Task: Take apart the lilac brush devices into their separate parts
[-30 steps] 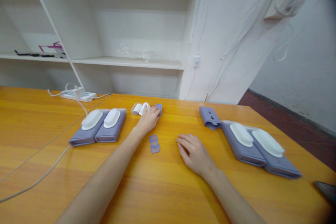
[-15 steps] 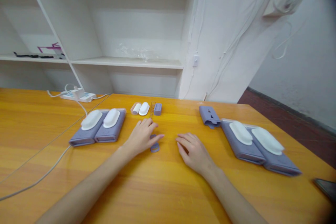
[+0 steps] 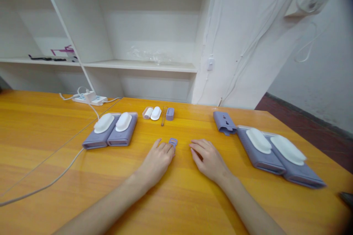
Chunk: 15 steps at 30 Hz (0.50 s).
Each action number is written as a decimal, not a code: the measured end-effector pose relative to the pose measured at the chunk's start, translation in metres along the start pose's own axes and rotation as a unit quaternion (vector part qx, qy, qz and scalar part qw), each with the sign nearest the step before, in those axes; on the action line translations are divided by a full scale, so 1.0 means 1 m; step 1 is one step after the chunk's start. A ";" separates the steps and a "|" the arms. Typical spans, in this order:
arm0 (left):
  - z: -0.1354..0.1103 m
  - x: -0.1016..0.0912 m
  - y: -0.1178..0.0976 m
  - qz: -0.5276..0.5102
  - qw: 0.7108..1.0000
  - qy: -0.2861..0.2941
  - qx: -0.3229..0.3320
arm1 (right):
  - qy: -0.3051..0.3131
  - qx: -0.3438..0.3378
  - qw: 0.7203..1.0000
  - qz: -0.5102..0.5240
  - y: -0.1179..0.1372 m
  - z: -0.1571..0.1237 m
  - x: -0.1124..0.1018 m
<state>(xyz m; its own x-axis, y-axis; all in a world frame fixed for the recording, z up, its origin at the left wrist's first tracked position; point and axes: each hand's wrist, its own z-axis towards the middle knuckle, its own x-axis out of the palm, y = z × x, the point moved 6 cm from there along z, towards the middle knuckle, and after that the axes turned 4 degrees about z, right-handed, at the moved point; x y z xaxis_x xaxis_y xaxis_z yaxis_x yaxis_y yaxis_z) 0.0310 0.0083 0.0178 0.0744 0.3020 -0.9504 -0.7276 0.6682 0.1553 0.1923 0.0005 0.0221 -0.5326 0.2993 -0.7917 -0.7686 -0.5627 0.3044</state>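
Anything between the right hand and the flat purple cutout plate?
Nothing visible in the gap between the right hand and the flat purple cutout plate. But the left hand's fingers cover the plate's near part, leaving mainly its far end exposed.

Smooth plastic-looking flat piece (image 3: pixel 174 144), matt purple cases (image 3: pixel 119 140), metal-looking spring (image 3: pixel 163 115), glossy wood-grain tabletop (image 3: pixel 182 202)

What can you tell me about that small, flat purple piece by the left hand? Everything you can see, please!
The flat purple piece is thin and looks like plastic, with rounded corners and a slot-like opening near its far end. It is at the wooden tabletop, between the two hands. Fingers of the left hand cover its nearer part and seem to touch it; whether they grip it is unclear.
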 end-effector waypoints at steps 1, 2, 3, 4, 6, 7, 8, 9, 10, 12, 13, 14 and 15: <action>0.002 0.000 0.001 -0.005 1.000 -0.004 -0.003 | 0.000 -0.001 1.000 -0.001 0.000 0.000 0.000; 0.005 -0.001 0.002 -0.010 1.000 -0.010 -0.008 | 0.000 -0.002 1.000 -0.001 0.000 0.000 0.000; 0.009 -0.002 0.002 -0.013 1.000 -0.017 -0.012 | 0.001 -0.003 1.000 -0.001 0.000 0.000 0.001; 0.015 -0.003 0.003 -0.014 0.999 -0.025 -0.016 | 0.001 -0.003 1.000 -0.002 0.000 0.000 0.001; 0.029 -0.004 0.004 -0.005 0.999 -0.037 -0.015 | 0.002 -0.003 1.000 -0.002 -0.001 -0.001 0.001; 0.037 -0.003 0.005 0.002 0.999 -0.040 -0.017 | 0.002 -0.002 1.000 -0.002 -0.001 -0.001 0.001; 0.046 -0.001 0.007 0.011 0.999 -0.041 -0.021 | 0.002 -0.001 1.000 -0.002 -0.001 0.000 0.001; 0.055 0.002 0.008 0.018 0.999 -0.040 -0.025 | 0.001 -0.001 1.000 -0.002 -0.001 0.000 0.001; 0.063 0.005 0.010 0.020 0.999 -0.041 -0.029 | 0.000 -0.001 1.000 -0.003 -0.001 0.000 0.001; 0.077 0.011 0.013 0.022 0.998 -0.043 -0.036 | -0.002 -0.003 1.000 -0.003 0.000 0.001 0.001; 0.083 0.015 0.015 0.023 0.998 -0.045 -0.042 | -0.003 -0.003 1.000 -0.003 0.001 0.001 0.001; 0.088 0.017 0.016 0.024 0.997 -0.048 -0.047 | -0.002 -0.004 1.000 -0.003 0.001 0.002 0.001; 0.091 0.019 0.017 0.025 0.997 -0.051 -0.053 | -0.002 -0.004 1.000 -0.003 0.001 0.002 0.001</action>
<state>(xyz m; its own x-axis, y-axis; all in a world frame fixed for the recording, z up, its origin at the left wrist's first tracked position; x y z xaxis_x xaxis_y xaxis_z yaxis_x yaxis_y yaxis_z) 0.0827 0.0874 0.0264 0.1013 0.4044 -0.9090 -0.8000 0.5762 0.1672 0.1904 0.0015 0.0229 -0.5288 0.3055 -0.7918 -0.7692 -0.5669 0.2949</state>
